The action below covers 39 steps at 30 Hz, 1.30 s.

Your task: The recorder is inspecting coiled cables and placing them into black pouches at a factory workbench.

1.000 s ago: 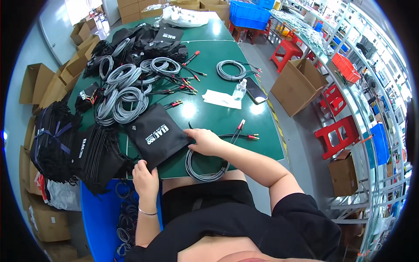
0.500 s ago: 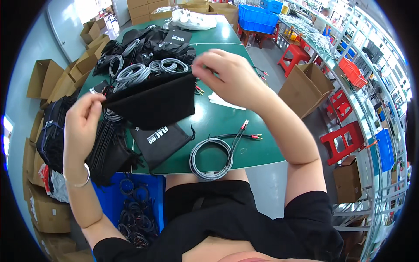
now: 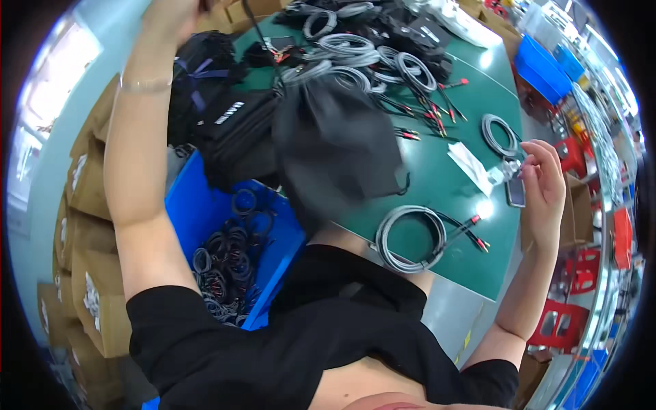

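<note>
My left hand [image 3: 171, 20] is raised at the upper left edge, its fingers curled and partly cut off. A dark cord beside it runs taut from the top edge down to a black drawstring pouch [image 3: 335, 140], blurred by motion, which hangs over the near left of the table. Off to the right, my right hand [image 3: 544, 195] is lifted with bent fingers apart and nothing visible in them. A coiled grey cable [image 3: 383, 239] with red-tipped plugs lies at the table's near edge, right of the pouch.
Several cable coils [image 3: 345, 46] and black pouches cover the far part of the green table [image 3: 389, 222]. A second coil [image 3: 500, 135], a white paper [image 3: 470, 167] and a small dark device [image 3: 515, 193] lie right. A blue bin [image 3: 277, 239] of cables stands below left, near cartons [image 3: 102, 294].
My left hand has swung up and left, and my right hand has left the pouch and moved right and down. The pouch has dropped lower. The whole view has turned.
</note>
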Motion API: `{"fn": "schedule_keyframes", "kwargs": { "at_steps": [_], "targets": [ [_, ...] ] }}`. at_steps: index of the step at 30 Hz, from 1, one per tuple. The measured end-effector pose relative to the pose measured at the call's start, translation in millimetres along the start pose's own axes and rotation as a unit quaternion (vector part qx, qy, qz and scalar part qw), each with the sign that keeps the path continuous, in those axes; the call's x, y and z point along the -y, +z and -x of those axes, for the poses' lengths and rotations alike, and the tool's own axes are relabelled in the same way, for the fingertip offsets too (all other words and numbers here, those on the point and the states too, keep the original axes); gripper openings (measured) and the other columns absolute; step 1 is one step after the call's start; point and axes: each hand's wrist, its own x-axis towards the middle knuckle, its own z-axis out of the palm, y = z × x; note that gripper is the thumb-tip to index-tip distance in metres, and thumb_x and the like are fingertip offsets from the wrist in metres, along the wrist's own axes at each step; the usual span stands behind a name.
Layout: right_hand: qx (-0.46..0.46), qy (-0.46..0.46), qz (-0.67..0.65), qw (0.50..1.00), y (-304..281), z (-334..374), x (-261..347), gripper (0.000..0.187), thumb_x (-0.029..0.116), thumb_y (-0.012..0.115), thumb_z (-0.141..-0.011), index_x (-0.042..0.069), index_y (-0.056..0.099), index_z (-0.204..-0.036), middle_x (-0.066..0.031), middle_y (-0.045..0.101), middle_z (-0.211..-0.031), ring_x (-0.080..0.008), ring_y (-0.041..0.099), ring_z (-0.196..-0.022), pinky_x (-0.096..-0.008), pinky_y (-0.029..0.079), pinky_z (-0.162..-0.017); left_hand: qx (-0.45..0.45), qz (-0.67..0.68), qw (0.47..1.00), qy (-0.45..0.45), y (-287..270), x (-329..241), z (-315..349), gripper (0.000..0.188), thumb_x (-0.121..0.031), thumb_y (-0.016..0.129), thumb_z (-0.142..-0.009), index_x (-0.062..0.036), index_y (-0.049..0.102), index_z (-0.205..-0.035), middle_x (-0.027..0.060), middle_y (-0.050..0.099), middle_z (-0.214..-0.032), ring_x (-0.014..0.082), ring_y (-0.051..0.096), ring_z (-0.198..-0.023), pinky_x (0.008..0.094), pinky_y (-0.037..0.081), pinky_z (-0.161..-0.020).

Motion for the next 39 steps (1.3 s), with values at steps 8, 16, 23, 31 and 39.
{"fn": "schedule_keyframes", "kwargs": {
  "at_steps": [8, 16, 23, 31, 39],
  "targets": [
    [0.069, -0.02, -0.022, 0.997, 44, 63, 11, 0.027, 0.0, 0.059, -0.085, -0.002, 0.061, -0.111, -0.0129, 0.059, -0.114, -0.0151, 0.059, -0.081, -0.0279, 0.049, -0.074, -0.056, 0.339, 0.915, -0.213, -95, -13, -81, 0.017, -0.016, 0.049, -0.096, -0.0048, 0.061, -0.099, 0.0099, 0.068, -0.082, 0.027, 0.068, -0.08, 0.0354, 0.049, -0.062],
    [0.071, 0.181, -0.048, 0.98, 60, 154, -14, 0.022, -0.002, 0.064, -0.084, -0.003, 0.063, -0.106, -0.0106, 0.062, -0.102, -0.0146, 0.058, -0.081, -0.0271, 0.048, -0.075, -0.082, 0.061, 0.98, -0.17, 141, 58, 65, 0.017, -0.014, 0.055, -0.093, 0.0003, 0.064, -0.099, 0.0045, 0.065, -0.083, 0.0111, 0.061, -0.073, 0.0242, 0.046, -0.068],
    [0.053, 0.403, -0.061, 0.912, 120, 186, -4, 0.054, 0.01, 0.072, -0.084, 0.001, 0.05, -0.132, -0.0076, 0.061, -0.07, -0.0085, 0.059, -0.061, -0.0242, 0.05, -0.057, 0.144, 0.045, 0.962, -0.228, 328, 56, 190, 0.035, -0.018, 0.07, -0.084, 0.0003, 0.064, -0.113, 0.014, 0.069, -0.099, 0.0205, 0.067, -0.085, 0.0316, 0.053, -0.076],
    [0.027, 0.349, 0.044, 0.936, 145, 178, -13, 0.082, 0.01, 0.074, -0.074, 0.003, 0.036, -0.145, -0.0116, 0.057, -0.12, -0.0164, 0.055, -0.071, -0.0288, 0.05, -0.07, 0.254, -0.155, 0.955, -0.016, 394, 34, 168, 0.042, -0.015, 0.068, -0.079, -0.0042, 0.058, -0.118, 0.0154, 0.061, -0.104, 0.0323, 0.058, -0.097, 0.0421, 0.05, -0.083],
    [-0.061, 0.198, 0.0, 0.978, 145, 170, -19, 0.067, -0.009, 0.057, -0.073, 0.004, 0.046, -0.138, -0.0119, 0.063, -0.116, -0.024, 0.06, -0.099, -0.0343, 0.051, -0.085, 0.19, -0.069, 0.979, 0.031, 399, 32, 185, 0.035, 0.0, 0.061, -0.08, -0.0011, 0.055, -0.115, 0.013, 0.061, -0.099, 0.0288, 0.061, -0.086, 0.037, 0.05, -0.076]
  ]
}}
